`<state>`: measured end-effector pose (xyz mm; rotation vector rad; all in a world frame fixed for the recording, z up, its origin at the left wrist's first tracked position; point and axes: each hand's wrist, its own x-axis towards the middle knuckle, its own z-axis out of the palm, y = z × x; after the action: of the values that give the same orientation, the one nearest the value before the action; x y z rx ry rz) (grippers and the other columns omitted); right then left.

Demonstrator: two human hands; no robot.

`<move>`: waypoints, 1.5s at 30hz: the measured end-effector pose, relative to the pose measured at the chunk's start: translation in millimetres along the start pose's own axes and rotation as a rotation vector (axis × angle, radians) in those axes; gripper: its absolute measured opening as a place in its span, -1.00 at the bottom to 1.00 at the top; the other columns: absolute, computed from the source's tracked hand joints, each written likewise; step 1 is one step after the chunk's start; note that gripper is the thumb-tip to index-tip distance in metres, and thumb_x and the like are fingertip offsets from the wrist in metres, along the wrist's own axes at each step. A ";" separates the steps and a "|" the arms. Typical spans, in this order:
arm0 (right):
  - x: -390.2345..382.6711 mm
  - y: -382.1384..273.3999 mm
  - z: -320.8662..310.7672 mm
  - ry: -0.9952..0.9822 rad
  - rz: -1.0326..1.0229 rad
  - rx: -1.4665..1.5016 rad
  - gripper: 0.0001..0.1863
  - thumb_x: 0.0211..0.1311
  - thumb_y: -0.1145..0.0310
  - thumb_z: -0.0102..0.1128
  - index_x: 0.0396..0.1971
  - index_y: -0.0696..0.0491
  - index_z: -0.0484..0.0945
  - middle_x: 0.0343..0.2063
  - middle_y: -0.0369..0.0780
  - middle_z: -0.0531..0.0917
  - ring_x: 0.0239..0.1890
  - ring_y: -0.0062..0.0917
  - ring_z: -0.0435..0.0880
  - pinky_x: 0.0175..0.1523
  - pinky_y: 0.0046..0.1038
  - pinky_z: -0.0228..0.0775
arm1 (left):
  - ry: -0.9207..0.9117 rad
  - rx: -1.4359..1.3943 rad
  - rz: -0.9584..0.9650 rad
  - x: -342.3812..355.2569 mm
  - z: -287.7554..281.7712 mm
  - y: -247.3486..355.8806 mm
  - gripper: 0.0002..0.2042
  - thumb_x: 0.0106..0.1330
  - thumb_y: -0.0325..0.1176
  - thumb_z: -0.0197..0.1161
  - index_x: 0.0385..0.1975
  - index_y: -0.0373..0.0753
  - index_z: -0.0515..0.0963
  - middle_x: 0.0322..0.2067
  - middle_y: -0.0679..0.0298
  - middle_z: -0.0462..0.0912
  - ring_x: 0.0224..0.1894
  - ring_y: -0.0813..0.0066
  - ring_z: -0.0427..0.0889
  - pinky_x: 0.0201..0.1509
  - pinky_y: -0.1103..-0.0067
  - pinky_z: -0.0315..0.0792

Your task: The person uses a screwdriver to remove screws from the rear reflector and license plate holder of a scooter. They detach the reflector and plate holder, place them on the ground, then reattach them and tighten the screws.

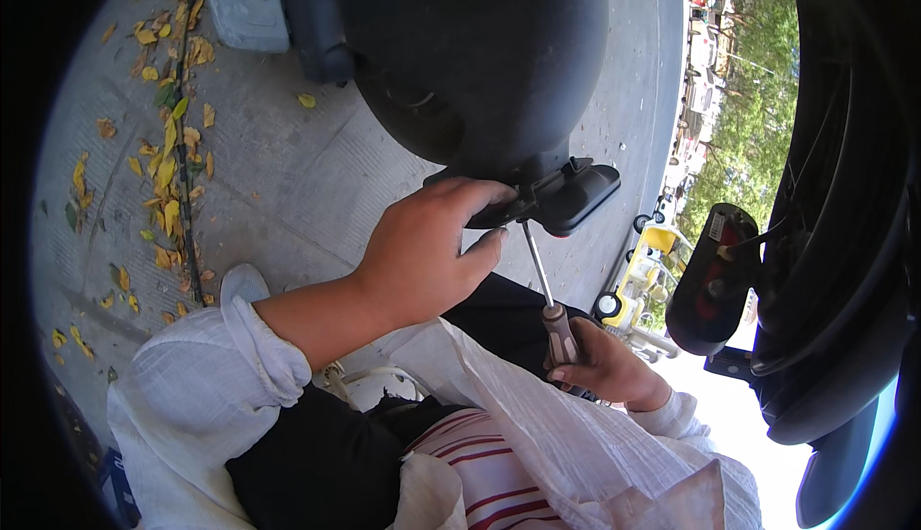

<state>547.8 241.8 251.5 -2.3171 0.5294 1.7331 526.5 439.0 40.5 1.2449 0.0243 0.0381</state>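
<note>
My left hand point(432, 247) grips a black plastic fitting point(576, 199) under a large black rounded housing point(480, 41), its fingertips at the fitting's left side. My right hand point(600, 367) holds a screwdriver point(558, 333) with a pale and dark handle. Its steel shaft runs up to the underside of the fitting, just right of my left hand's fingers; the exact tip is too small to make out.
Grey paving point(269, 146) with scattered yellow leaves point(168, 175) lies to the left. At the right are black vehicle parts point(825, 242) and an oblong black unit point(710, 281) with wires. Beyond stand a yellow small vehicle point(638, 290), parked cars and trees.
</note>
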 end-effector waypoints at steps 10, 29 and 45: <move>1.6 7.6 -1.5 0.161 -0.057 -0.273 -0.59 0.11 0.44 0.35 -0.09 0.18 0.37 -0.37 -0.26 0.58 -0.21 -0.55 0.57 -0.04 -0.51 0.39 | 0.020 0.068 -0.003 -1.3 2.7 -0.3 -0.71 0.16 -0.46 0.23 -0.10 -0.34 0.52 -0.19 0.07 0.62 -0.15 0.21 0.64 -0.06 0.45 0.48; 0.9 25.2 6.3 0.291 -0.299 -0.299 -0.58 0.07 0.33 0.42 -0.24 0.14 0.33 -0.47 -0.32 0.40 -0.41 -0.74 0.34 -0.32 -0.62 0.25 | 0.075 0.233 -0.086 -11.3 10.4 8.2 -0.70 0.16 -0.40 0.22 -0.09 -0.31 0.53 -0.20 0.09 0.62 -0.19 0.18 0.63 -0.13 0.41 0.47; 46.5 81.7 20.2 -0.211 -0.705 0.468 -0.55 0.29 0.01 0.08 -0.19 0.16 0.44 -0.73 -0.32 0.40 -0.75 -0.65 0.27 -0.66 -0.57 0.13 | 0.543 0.384 0.026 -86.6 -9.7 131.9 -0.62 0.32 -0.21 0.15 0.02 -0.34 0.48 -0.09 0.19 0.60 -0.07 0.39 0.55 0.06 0.52 0.39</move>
<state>509.1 166.7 205.6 -1.6755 0.0420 1.3058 437.6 486.7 162.1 1.5866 0.5064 0.4095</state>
